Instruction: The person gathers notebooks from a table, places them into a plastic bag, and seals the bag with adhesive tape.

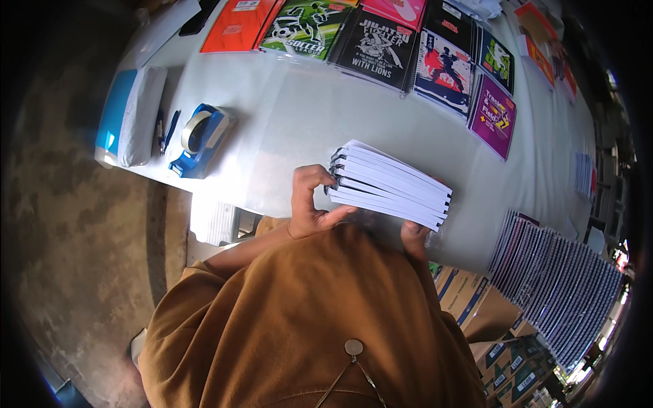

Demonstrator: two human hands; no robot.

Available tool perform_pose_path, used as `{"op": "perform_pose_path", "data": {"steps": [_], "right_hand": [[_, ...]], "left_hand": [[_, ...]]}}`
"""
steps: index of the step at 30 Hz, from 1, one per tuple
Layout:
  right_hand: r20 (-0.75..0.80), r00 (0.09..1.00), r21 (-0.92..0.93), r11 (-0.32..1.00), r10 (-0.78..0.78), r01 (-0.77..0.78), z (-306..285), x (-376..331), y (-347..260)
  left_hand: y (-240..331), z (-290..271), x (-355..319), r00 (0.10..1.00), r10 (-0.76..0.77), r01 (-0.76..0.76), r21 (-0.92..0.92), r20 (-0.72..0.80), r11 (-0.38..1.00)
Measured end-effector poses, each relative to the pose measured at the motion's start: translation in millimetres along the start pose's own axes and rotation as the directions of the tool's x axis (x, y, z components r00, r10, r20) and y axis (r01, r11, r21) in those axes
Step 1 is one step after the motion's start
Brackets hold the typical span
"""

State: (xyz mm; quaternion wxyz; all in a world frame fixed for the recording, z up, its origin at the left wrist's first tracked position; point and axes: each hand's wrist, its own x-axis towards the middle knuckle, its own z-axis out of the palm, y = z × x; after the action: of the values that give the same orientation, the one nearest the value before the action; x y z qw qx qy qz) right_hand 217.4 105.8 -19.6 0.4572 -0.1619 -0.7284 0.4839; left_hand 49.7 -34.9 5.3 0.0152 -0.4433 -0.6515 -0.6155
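Note:
Just above the near edge of the table, both my hands hold a stack of spiral notebooks (388,183), its white page edges facing up and dark coil bindings along the left end. My left hand (311,204) grips that bound end, thumb along the near side and bent fingers at the coils. At the near right corner, my right hand (414,238) has its thumb against the stack; its other fingers are hidden underneath. The notebooks fan slightly apart, with thin gaps between them.
Spiral notebooks with colourful covers (377,51) lie along the far side of the table (272,136). A blue tape dispenser (204,139), pens (166,132) and a white package (143,115) are at left. At right rises a tall notebook stack (554,279), near cardboard boxes (469,299).

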Motion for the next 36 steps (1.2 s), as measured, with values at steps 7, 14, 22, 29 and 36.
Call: {"op": "perform_pose_path", "data": {"steps": [7, 14, 22, 29, 36], "right_hand": [[0.0, 0.999, -0.03, 0.999, -0.033, 0.033, -1, -2, 2], [-0.009, 0.997, -0.046, 0.996, -0.078, 0.077, 0, 4, 6], [-0.067, 0.998, 0.176, 0.984, 0.012, 0.0, 20, 16, -6], [0.197, 0.873, -0.098, 0.895, 0.446, -0.435, -10, -34, 62], [0.096, 0.649, -0.361, 0.634, 0.755, -0.684, 3, 25, -20]], "left_hand": [[15, 1, 15, 0.977, -0.139, 0.151, -0.066, 0.164, 0.986], [-15, -4, 29, 0.986, -0.137, 0.152, -0.176, 0.092, 0.973], [-28, 10, 25, 0.914, -0.077, 0.24, -0.381, 0.398, 0.893], [-65, 5, 11, 0.66, -0.209, 0.241, 0.06, 0.722, 0.969], [-16, -2, 44, 0.332, -0.697, 0.86, 0.099, 0.636, 0.5]]}}
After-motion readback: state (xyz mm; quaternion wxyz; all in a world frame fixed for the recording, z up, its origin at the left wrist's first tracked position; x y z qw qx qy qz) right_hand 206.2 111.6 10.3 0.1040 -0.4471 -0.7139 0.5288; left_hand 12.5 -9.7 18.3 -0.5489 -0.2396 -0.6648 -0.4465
